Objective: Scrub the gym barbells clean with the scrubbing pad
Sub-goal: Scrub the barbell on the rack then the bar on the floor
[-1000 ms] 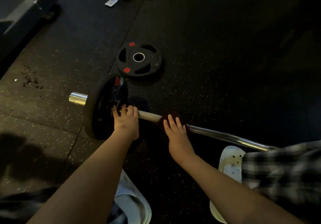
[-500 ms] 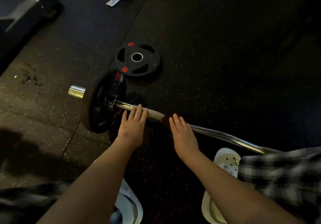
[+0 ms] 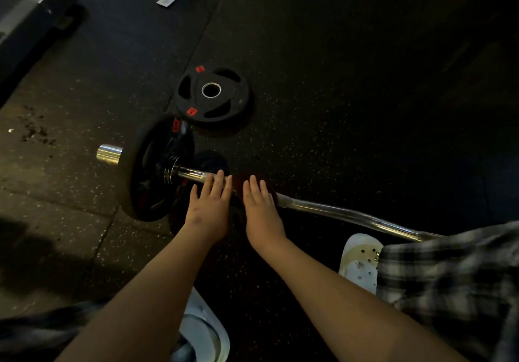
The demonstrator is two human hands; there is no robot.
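After letting go of bar (image 3: pixel 351 215), left hand (image 3: pixel 209 210): flat now, shifted away from plate (image 3: pixel 134 170) toward right hand (image 3: pixel 261 212); a second ago curled round bar right beside plate.
Left fingers (image 3: pixel 219 182): straight, laid across bar, gripping nothing.
Right hand: flat on top of pad (image 3: pixel 241 178), pressing down as before; slid a little toward plate.
Right fingers (image 3: pixel 254 186): straight, close together, curled round nothing.
Pad: dark red, on bar under right palm, only an edge showing between hands; wrap round bar not visible.
Bar: lying on floor (image 3: pixel 337 108), left end through upright plate, other end running off right.
Loose plate (image 3: pixel 213 97): flat on floor behind, untouched.
Task meaning: likely a scrub stroke heading toward plate end, left hand merely steadying; pale patch seen earlier on bar now covered by hands.
Risk: with no grip, bar free to roll under pad.
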